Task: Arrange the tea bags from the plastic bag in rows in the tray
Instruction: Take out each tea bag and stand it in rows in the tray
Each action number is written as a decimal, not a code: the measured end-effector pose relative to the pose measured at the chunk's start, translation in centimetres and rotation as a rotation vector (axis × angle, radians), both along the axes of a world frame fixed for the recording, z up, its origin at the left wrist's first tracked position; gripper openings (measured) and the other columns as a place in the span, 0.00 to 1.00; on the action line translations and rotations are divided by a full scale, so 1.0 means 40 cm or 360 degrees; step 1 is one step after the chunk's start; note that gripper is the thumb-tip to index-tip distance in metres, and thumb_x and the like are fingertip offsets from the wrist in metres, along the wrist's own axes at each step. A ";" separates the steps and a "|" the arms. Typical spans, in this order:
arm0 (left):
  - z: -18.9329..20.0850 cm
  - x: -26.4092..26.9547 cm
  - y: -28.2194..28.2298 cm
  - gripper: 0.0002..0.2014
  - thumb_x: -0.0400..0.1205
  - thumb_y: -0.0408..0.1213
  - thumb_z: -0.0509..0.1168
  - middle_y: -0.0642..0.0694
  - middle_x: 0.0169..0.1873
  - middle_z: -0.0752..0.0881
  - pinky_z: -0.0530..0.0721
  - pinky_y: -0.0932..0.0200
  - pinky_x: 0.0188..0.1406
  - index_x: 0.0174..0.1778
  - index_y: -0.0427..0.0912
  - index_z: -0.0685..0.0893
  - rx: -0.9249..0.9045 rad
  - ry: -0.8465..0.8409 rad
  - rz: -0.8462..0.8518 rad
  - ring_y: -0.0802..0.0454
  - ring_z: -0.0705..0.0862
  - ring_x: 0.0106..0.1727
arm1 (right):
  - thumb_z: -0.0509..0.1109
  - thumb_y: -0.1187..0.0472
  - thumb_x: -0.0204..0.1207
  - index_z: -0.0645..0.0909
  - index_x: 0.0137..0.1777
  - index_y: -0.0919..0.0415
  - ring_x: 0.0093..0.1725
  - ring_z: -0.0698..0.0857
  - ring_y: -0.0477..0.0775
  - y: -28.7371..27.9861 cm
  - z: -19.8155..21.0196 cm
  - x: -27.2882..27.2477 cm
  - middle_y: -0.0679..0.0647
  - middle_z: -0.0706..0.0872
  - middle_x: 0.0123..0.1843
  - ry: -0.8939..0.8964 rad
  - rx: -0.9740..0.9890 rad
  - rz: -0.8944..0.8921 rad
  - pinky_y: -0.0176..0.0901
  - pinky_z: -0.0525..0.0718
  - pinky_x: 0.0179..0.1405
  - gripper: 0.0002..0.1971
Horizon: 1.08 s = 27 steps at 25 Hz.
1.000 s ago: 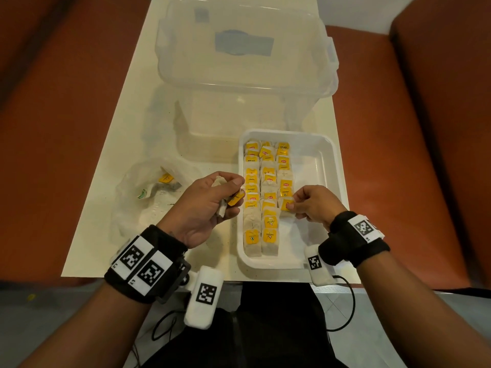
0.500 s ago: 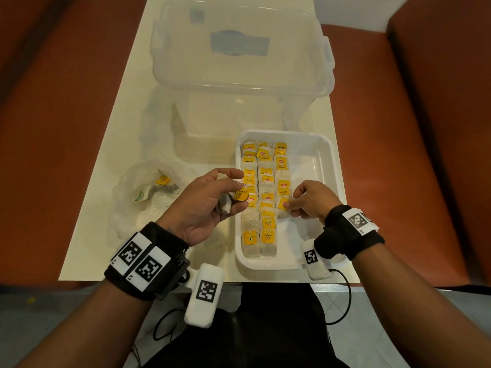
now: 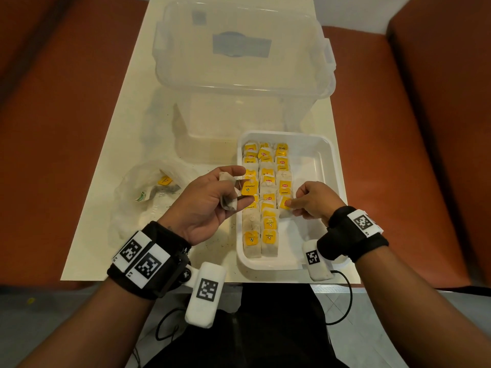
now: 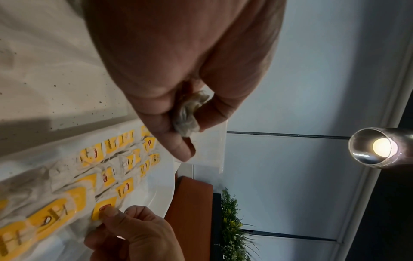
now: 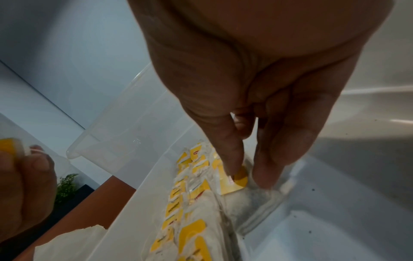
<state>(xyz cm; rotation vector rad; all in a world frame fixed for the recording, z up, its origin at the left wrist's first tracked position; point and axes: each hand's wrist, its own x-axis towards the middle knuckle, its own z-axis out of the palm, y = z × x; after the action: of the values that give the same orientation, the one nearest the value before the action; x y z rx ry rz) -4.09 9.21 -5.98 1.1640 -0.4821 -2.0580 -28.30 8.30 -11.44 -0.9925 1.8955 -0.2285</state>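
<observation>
A white tray (image 3: 333,166) holds three rows of tea bags (image 3: 268,197) with yellow tags. My right hand (image 3: 292,206) pinches the nearest tea bag of the right-hand row (image 3: 283,203) by its tag (image 5: 238,180), down in the tray. My left hand (image 3: 239,187) hovers palm up at the tray's left rim and grips a crumpled tea bag (image 3: 228,193) (image 4: 187,114) whose yellow tag (image 3: 248,187) hangs over the left row. The clear plastic bag (image 3: 144,197) lies on the table to the left with a tea bag or two inside.
A big clear storage box (image 3: 239,65) stands behind the tray, with a clear lid (image 3: 210,128) lying in front of it. Orange-brown seats (image 3: 414,155) flank the narrow cream table (image 3: 106,235). The tray's right third is bare.
My left hand has turned more palm up and drifted slightly toward the tray with its tea bag. The right hand stays pinching the same tea bag in the right-hand row.
</observation>
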 end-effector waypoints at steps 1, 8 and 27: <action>-0.002 -0.001 0.000 0.21 0.78 0.12 0.52 0.31 0.57 0.84 0.91 0.53 0.47 0.56 0.34 0.84 -0.0020 -0.0009 -0.0011 0.35 0.87 0.61 | 0.78 0.62 0.76 0.75 0.40 0.58 0.36 0.86 0.52 0.004 0.007 0.001 0.60 0.89 0.42 0.0052 -0.0044 0.0005 0.47 0.84 0.40 0.13; 0.000 -0.026 0.006 0.25 0.78 0.10 0.52 0.35 0.55 0.87 0.89 0.48 0.60 0.59 0.36 0.84 -0.0133 0.0015 -0.0074 0.39 0.90 0.58 | 0.74 0.43 0.77 0.85 0.50 0.59 0.31 0.85 0.47 0.068 0.158 0.098 0.52 0.89 0.39 -0.0722 -0.0238 -0.0252 0.37 0.84 0.31 0.18; 0.028 0.014 0.022 0.06 0.71 0.35 0.74 0.47 0.37 0.88 0.83 0.65 0.26 0.42 0.47 0.87 -0.0153 -0.0061 -0.0347 0.57 0.87 0.35 | 0.73 0.62 0.78 0.82 0.49 0.58 0.34 0.87 0.46 0.065 0.305 0.107 0.51 0.89 0.38 -0.1123 -0.1145 -0.0562 0.35 0.85 0.32 0.03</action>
<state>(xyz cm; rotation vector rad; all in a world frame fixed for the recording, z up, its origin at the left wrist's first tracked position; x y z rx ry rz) -3.52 10.08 -4.87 1.1373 -0.7475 -2.1724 -24.03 10.91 0.76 -0.8423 1.3066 -1.3522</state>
